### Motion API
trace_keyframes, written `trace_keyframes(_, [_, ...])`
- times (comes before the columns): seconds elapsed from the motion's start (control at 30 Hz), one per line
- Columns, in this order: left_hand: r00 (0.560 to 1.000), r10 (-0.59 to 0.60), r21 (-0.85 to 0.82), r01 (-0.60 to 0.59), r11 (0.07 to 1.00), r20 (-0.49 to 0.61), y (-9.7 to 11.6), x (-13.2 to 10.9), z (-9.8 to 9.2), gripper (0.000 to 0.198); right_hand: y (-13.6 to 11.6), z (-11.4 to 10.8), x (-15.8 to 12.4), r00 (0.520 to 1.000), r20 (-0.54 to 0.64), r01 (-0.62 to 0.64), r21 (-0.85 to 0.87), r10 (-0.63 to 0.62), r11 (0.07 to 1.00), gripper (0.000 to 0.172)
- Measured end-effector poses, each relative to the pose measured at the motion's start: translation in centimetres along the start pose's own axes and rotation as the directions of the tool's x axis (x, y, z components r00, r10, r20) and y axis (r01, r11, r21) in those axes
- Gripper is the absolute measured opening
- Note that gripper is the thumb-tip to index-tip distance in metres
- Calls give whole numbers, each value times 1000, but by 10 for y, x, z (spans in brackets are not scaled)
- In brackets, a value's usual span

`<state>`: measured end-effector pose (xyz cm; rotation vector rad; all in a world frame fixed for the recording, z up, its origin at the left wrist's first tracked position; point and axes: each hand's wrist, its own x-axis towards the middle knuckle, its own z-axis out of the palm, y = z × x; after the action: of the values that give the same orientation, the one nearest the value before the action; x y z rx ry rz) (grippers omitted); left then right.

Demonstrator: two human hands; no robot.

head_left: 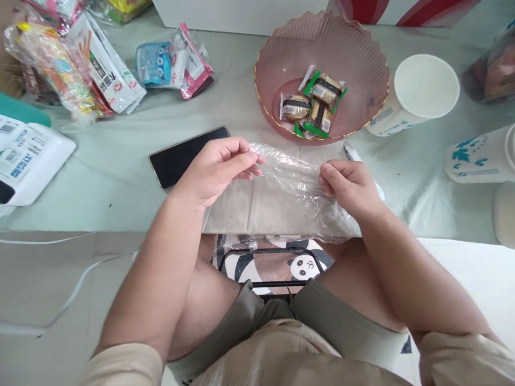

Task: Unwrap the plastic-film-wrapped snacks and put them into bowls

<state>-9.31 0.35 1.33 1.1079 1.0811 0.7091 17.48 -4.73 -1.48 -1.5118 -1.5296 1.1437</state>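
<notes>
Left hand: the left hand (215, 169) pinches one end of a clear, crinkled plastic bag (292, 179) between thumb and fingertips, just in front of the pink ribbed plastic bowl (322, 48).
Right hand: the right hand (350, 185) is closed in a pinch on the bag's other end, so the film stretches between the two hands — held above the table edge, on the near side of the bowl.
Bag: it looks feather-light, limp and slippery — thin film that would likely crease or tear under a hard pull; the ends or the open rim seem the safest places to grip, with fingertips only.
In the bowl: a few small wrapped cakes in green-edged packets (316, 102).
Left of the bowl: a black smartphone (187, 155) lying flat, touching nothing; farther left, a heap of colourful snack packets (80, 64).
Right of the bowl: a white paper cup (418, 94) with blue print, standing just beside the rim.
Under everything: a pale grey-green tablecloth (120, 187).
</notes>
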Motion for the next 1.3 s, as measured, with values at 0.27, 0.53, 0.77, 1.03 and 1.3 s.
trace_keyframes(0.27, [989,144,33,-144,989,-14,-5,0,6,14,3,3,-7,963,-210,93,-340,-172,936,13])
trace_keyframes(0.53, [990,126,76,-130,989,60,-8,-2,30,7,-22,23,-8,644,-244,596,-435,-725,675,8])
trace_keyframes(0.77, [983,86,58,-96,994,163,-4,-9,41,13,-21,32,-10,805,-166,501,-323,-569,803,14])
trace_keyframes(1.03, [989,43,108,-58,992,140,1,-11,45,13,-27,27,-15,896,-99,408,-200,-433,891,15])
trace_keyframes(1.3, [984,14,102,-33,994,177,0,-11,44,9,-29,28,-15,919,-134,353,-145,-372,924,19])
